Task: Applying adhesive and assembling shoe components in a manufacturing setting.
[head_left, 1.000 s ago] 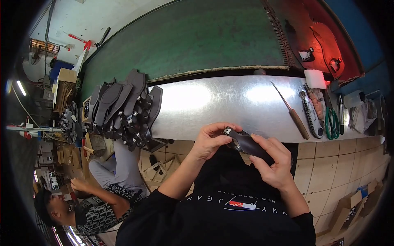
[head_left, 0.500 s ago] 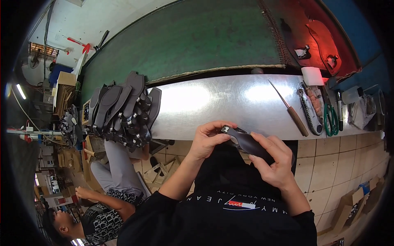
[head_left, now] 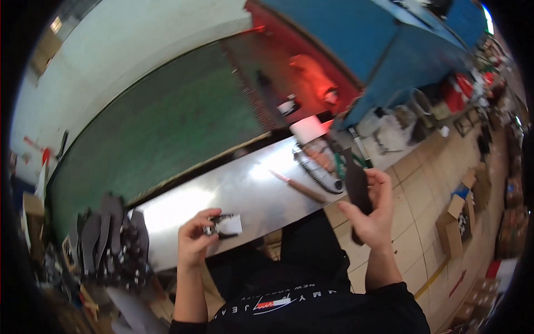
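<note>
My left hand [head_left: 194, 238] is closed, fingertips pinching a small dark strap piece with a white patch [head_left: 228, 225] above the metal worktop [head_left: 253, 209]. Apart from it on the right, my right hand [head_left: 378, 218] grips a dark grey shoe sole [head_left: 357, 186] between thumb and fingers. The sole hangs upright on edge past the worktop's front right corner, blurred by motion. Closest to this hand lie a snap-off cutter [head_left: 321, 177], green-handled scissors [head_left: 340, 165] partly hidden by the sole, and a wooden-handled awl [head_left: 306, 191].
A heap of grey soles with shiny dark straps [head_left: 105, 242] stands at the worktop's left end. Behind runs a green conveyor belt [head_left: 167, 117], with strap pieces under red light near a blue machine housing [head_left: 384, 72]. A white roll [head_left: 307, 129] and an open carton [head_left: 449, 231] are right.
The view has swung right. My hands, together on one dark piece before, are now apart: the left has the strap piece, the right has lifted the sole away to the right.
</note>
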Motion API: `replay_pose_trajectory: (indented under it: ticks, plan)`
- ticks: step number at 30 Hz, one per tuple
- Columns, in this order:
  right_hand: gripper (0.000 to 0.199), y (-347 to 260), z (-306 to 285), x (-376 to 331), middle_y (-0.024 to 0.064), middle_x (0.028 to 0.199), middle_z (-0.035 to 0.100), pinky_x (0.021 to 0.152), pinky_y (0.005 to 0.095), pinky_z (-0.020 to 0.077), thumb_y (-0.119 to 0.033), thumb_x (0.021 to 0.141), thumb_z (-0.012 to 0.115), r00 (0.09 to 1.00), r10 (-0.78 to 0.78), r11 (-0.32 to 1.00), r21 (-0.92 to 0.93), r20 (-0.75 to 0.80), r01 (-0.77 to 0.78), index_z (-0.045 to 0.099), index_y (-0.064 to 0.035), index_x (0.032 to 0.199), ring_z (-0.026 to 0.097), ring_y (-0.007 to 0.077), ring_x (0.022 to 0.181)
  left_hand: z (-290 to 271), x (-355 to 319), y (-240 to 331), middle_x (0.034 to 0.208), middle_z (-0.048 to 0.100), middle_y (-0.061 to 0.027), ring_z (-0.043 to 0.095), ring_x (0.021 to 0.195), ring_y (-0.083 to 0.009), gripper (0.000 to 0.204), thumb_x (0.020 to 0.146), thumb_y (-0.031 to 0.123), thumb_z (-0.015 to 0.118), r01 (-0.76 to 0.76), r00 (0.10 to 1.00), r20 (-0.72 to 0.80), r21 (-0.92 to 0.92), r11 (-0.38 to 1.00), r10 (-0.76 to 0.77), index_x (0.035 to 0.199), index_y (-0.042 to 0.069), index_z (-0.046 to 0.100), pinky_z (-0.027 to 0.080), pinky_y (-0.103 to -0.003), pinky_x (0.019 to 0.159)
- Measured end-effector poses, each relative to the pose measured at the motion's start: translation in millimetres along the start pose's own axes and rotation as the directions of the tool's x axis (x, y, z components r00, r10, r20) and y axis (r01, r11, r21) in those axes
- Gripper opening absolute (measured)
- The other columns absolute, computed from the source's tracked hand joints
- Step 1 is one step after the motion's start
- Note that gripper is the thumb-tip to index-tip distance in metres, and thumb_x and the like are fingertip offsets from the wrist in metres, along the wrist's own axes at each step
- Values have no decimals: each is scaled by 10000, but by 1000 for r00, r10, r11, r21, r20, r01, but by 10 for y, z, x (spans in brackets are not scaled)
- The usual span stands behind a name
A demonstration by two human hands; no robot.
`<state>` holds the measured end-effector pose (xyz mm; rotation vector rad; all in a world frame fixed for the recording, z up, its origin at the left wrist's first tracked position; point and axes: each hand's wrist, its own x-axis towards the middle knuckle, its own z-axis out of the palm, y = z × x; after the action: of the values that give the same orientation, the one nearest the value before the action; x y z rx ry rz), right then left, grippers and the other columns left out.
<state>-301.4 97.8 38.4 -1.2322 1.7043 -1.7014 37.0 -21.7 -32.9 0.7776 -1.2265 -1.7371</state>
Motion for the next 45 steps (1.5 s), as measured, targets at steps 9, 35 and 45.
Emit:
replay_pose_trajectory:
  ticks: [9, 35, 45]
  plan:
    - [562, 254, 62, -63, 82, 917, 646, 688, 225, 494, 25, 797, 729, 977, 173, 984, 63, -126, -166, 355, -32, 1213, 611, 100, 807, 1442, 293, -571, 1480, 370, -219, 387, 1351, -355, 257, 759, -45, 710, 360, 754, 647, -268, 893, -110, 1008, 20, 702, 309, -457, 1105]
    - [525, -748, -2075, 373, 99, 1125, 615, 738, 276, 521, -209, 859, 723, 404, -766, 595, -790, -500, 150, 504, -25, 1300, 607, 162, 933, 1569, 342, -355, 1216, 632, -168, 683, 886, -251, 933, 732, 209, 832, -585, 721, 662, 424, 692, 204, 1473, 32, 294, 565, -334, 710]
    - [329, -817, -3591, 826, -19, 860, 643, 653, 220, 441, -329, 864, 704, 878, 87, 782, -514, -471, -353, 690, -98, 1098, 576, 65, 711, 933, 479, -444, 968, 649, -80, 610, 714, -95, 337, 787, 4, 734, -230, 950, 310, 600, 766, 43, 1117, -1, 669, 502, -209, 605]
